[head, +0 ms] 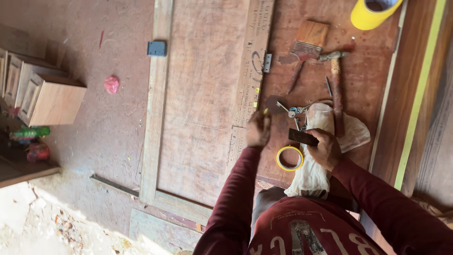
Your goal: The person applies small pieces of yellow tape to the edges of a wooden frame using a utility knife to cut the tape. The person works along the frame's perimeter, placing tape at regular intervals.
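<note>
My right hand (pixel 325 148) grips a dark flat metal piece (pixel 302 137) over a white cloth (pixel 316 156) that lies on the plywood panel (pixel 203 94). My left hand (pixel 258 128) is blurred, its fingers curled at the edge of a wooden strip (pixel 250 71); whether it holds something small I cannot tell. Between the hands lies a small yellow tape roll (pixel 289 158). Just beyond the hands are loose metal fittings (pixel 295 112).
A hammer (pixel 336 85), a paintbrush (pixel 306 45) and a large yellow tape roll (pixel 373 12) lie farther off. A hinge (pixel 267 62) sits on the strip, a grey block (pixel 156 48) on the frame. Small wooden drawers (pixel 42 94) stand at left.
</note>
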